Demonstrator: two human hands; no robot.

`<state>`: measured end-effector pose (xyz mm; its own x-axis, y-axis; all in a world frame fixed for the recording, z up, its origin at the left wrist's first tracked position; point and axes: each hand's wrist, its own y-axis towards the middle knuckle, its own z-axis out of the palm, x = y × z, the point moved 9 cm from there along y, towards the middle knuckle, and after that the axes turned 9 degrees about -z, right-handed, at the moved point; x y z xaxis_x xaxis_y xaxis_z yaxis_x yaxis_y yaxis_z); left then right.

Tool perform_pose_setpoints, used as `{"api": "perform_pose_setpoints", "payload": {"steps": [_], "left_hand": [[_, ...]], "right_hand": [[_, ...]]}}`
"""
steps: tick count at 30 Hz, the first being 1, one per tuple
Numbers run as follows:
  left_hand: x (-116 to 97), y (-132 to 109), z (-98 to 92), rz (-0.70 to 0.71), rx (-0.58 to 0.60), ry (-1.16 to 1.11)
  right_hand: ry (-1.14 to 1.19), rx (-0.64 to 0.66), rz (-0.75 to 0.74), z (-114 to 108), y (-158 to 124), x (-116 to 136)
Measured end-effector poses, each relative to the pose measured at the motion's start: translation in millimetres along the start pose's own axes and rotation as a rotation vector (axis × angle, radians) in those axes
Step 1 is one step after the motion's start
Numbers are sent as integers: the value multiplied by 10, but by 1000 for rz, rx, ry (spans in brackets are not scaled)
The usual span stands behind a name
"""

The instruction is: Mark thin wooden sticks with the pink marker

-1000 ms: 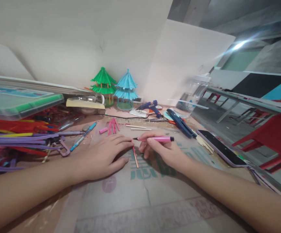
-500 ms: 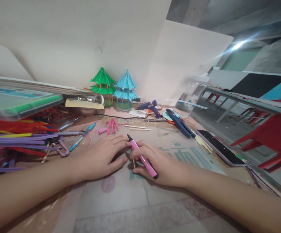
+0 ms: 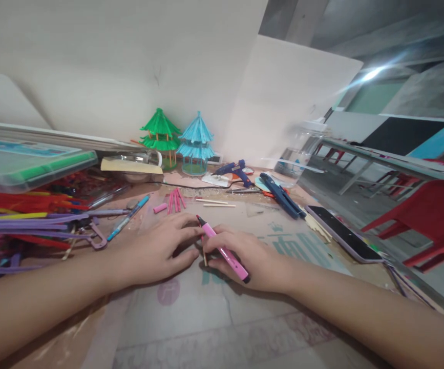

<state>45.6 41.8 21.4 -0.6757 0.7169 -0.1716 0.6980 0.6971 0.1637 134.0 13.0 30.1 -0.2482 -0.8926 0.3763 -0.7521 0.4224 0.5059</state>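
Observation:
My right hand [image 3: 245,256] grips a pink marker pen [image 3: 224,249], its dark tip pointing up and left toward my left fingertips. My left hand [image 3: 160,248] lies flat on the cardboard sheet [image 3: 214,318], fingers spread over a thin stick [image 3: 205,254] that shows only a little between the two hands. Several pink-coloured stick pieces [image 3: 175,200] lie just beyond my hands, with two bare sticks [image 3: 217,203] beside them.
Coloured pipe cleaners [image 3: 25,215] and a plastic box [image 3: 25,164] crowd the left. A blue pen [image 3: 127,217], green [image 3: 160,134] and blue [image 3: 196,141] paper pagodas, a glue gun [image 3: 235,169], a blue cutter [image 3: 281,195] and a phone [image 3: 342,233] lie around.
My right hand turned the marker from lying sideways to pointing up-left and closed in against my left hand, covering most of the stick. The left hand stayed put.

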Motion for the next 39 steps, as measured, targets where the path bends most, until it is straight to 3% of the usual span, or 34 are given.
{"api": "perform_pose_setpoints", "payload": {"steps": [8,13,20,25,28,39], "left_hand": [[23,-14,15,-13,-8,37],[44,-17,0,-26,-28,-26],[51,-22,21,-11,-19,-47],[49,-25,4,-25,-26,-38],[58,-24,12,-33,-25,-28],[59,-22,12,-51,-14,12]], "right_hand": [[-66,3,-24,-16,0,28],[-5,-87,29,-118,-27,-10],[345,-324,276,-274,-108,-316],[514,-409,490,-232,-173,-530],[539,-406,561,-182,-199,-565],[546,-283,575,-69,-135,-545]]}}
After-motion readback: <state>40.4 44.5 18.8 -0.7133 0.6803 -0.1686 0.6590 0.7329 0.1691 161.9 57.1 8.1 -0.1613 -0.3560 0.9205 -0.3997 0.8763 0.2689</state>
